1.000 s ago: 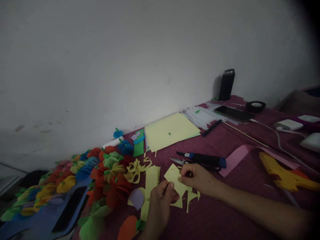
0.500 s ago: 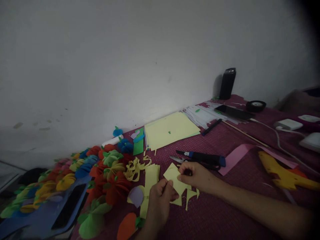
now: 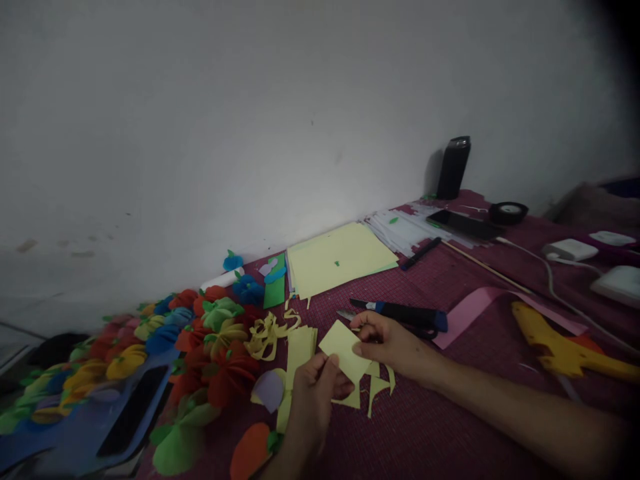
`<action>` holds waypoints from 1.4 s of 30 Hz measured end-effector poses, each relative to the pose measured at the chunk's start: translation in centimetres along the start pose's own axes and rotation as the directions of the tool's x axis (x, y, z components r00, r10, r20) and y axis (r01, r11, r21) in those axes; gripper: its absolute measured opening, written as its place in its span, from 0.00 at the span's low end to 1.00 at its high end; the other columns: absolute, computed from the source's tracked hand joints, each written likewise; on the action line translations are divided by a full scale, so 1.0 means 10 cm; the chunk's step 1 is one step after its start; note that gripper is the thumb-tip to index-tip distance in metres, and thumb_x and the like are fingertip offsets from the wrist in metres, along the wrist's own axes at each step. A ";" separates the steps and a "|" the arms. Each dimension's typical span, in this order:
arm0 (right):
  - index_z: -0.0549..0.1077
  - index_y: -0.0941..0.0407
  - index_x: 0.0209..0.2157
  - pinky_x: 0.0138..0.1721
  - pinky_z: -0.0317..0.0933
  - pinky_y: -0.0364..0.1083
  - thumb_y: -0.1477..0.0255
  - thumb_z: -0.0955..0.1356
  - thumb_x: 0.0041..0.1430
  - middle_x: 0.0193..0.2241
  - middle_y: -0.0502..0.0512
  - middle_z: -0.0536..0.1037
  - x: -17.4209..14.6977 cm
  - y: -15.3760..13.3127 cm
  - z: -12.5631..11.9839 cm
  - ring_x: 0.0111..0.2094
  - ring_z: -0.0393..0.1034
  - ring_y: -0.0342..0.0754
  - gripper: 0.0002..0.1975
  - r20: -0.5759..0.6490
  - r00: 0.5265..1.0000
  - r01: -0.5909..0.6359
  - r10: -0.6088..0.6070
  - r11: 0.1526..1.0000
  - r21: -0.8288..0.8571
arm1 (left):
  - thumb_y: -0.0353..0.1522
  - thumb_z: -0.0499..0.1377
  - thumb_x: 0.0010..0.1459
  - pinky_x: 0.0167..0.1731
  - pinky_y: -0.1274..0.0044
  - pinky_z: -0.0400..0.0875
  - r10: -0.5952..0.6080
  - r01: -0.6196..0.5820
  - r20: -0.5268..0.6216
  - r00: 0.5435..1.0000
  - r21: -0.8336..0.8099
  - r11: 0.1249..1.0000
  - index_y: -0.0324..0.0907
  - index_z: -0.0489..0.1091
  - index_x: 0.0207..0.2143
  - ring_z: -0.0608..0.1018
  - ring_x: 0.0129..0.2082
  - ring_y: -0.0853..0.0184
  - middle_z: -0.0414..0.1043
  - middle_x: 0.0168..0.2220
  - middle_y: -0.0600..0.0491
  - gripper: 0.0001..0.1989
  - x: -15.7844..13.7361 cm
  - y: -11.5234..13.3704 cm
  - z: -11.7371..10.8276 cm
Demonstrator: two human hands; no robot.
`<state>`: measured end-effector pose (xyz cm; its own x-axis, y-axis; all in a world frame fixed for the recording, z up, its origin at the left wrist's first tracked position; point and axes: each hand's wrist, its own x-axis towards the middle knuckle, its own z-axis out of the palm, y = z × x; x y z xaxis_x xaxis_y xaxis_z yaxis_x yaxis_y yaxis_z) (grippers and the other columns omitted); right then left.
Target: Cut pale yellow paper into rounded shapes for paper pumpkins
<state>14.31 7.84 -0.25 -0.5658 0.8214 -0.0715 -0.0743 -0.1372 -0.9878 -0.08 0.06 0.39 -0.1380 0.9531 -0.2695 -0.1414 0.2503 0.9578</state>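
Observation:
A small square of yellow paper (image 3: 344,347) is held up between my two hands above the table. My left hand (image 3: 316,390) pinches its lower left edge with thumb and finger. On the opposite side, my right hand (image 3: 383,343) grips the right corner between thumb and fingers. Beneath lie yellow paper scraps (image 3: 379,385) and another yellow piece, partly hidden by the hands. A stack of yellow paper strips (image 3: 301,341) lies just left of the square. Behind my right hand are scissors (image 3: 425,329), mostly covered, and a utility knife (image 3: 400,312).
Many colourful paper pumpkins (image 3: 230,373) crowd the left side. Yellow sheets (image 3: 345,257) lie by the wall. To the right are a pink paper strip (image 3: 470,313), a yellow glue gun (image 3: 555,347), a phone (image 3: 465,225), a charging cable (image 3: 553,273) and a black can (image 3: 454,168).
The yellow square has been turned flatter toward me, showing more of its face. My right fingers have shifted to its right corner. The view has moved slightly.

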 end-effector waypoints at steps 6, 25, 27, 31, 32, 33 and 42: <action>0.60 0.55 0.35 0.20 0.55 0.38 0.75 0.66 0.45 0.23 0.44 0.65 -0.02 -0.01 -0.02 0.20 0.60 0.38 0.13 -0.012 0.998 0.066 -0.068 0.991 -0.116 | 0.40 0.56 0.50 0.26 0.76 0.69 -0.019 0.019 -0.009 1.000 0.016 1.000 0.34 0.69 0.28 0.72 0.23 0.69 0.69 0.22 0.50 0.15 0.01 0.00 0.00; 0.71 0.54 0.33 0.45 0.56 0.50 0.73 0.66 0.48 0.41 0.56 0.67 -0.08 -0.09 -0.03 0.44 0.61 0.50 0.07 -0.021 0.877 0.380 -0.480 0.720 -0.581 | 0.40 0.56 0.50 0.27 0.77 0.69 0.019 -0.021 -0.053 0.998 -0.033 0.999 0.34 0.70 0.30 0.74 0.27 0.67 0.72 0.29 0.46 0.16 0.04 0.03 -0.03; 0.71 0.53 0.35 0.45 0.56 0.51 0.74 0.67 0.47 0.40 0.56 0.67 -0.06 -0.04 -0.02 0.44 0.61 0.50 0.10 -0.019 0.876 0.379 -0.482 0.712 -0.591 | 0.40 0.56 0.50 0.27 0.77 0.69 0.047 -0.047 -0.053 0.997 0.011 0.999 0.34 0.69 0.28 0.74 0.27 0.66 0.71 0.26 0.48 0.16 0.03 0.02 -0.03; 0.71 0.54 0.31 0.43 0.58 0.50 0.72 0.67 0.47 0.39 0.56 0.69 -0.03 0.01 -0.03 0.42 0.63 0.50 0.06 -0.032 0.892 0.358 -0.450 0.749 -0.557 | 0.41 0.57 0.49 0.26 0.77 0.68 0.082 -0.076 -0.073 0.994 0.086 0.993 0.34 0.69 0.25 0.72 0.25 0.68 0.69 0.22 0.51 0.16 0.03 0.01 -0.03; 0.71 0.55 0.29 0.42 0.58 0.49 0.72 0.67 0.47 0.40 0.56 0.69 -0.02 0.01 -0.03 0.42 0.63 0.50 0.04 -0.037 0.901 0.345 -0.432 0.766 -0.542 | 0.41 0.57 0.48 0.26 0.77 0.68 0.083 -0.076 -0.076 0.994 0.090 0.993 0.34 0.69 0.24 0.72 0.24 0.68 0.69 0.21 0.51 0.16 0.03 0.01 -0.03; 0.71 0.55 0.27 0.41 0.59 0.48 0.71 0.67 0.48 0.40 0.56 0.69 -0.03 0.00 -0.02 0.41 0.64 0.49 0.03 -0.036 0.911 0.331 -0.410 0.782 -0.529 | 0.41 0.57 0.48 0.26 0.77 0.68 0.083 -0.076 -0.076 0.994 0.088 0.993 0.35 0.69 0.24 0.72 0.24 0.68 0.69 0.21 0.51 0.16 0.04 0.01 -0.03; 0.63 0.56 0.24 0.20 0.53 0.39 0.65 0.62 0.53 0.18 0.45 0.63 -0.08 -0.05 0.04 0.19 0.59 0.40 0.10 -0.007 0.988 0.144 -0.155 0.930 -0.337 | 0.42 0.56 0.49 0.23 0.79 0.65 0.114 -0.106 -0.060 0.992 0.115 0.988 0.35 0.71 0.26 0.69 0.21 0.71 0.67 0.19 0.54 0.17 0.04 0.00 -0.03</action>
<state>14.46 6.96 0.34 -0.5421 0.8364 0.0817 0.1263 0.1772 -0.9760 -0.47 0.38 0.26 -0.2112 0.9635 -0.1644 -0.0120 0.1656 0.9861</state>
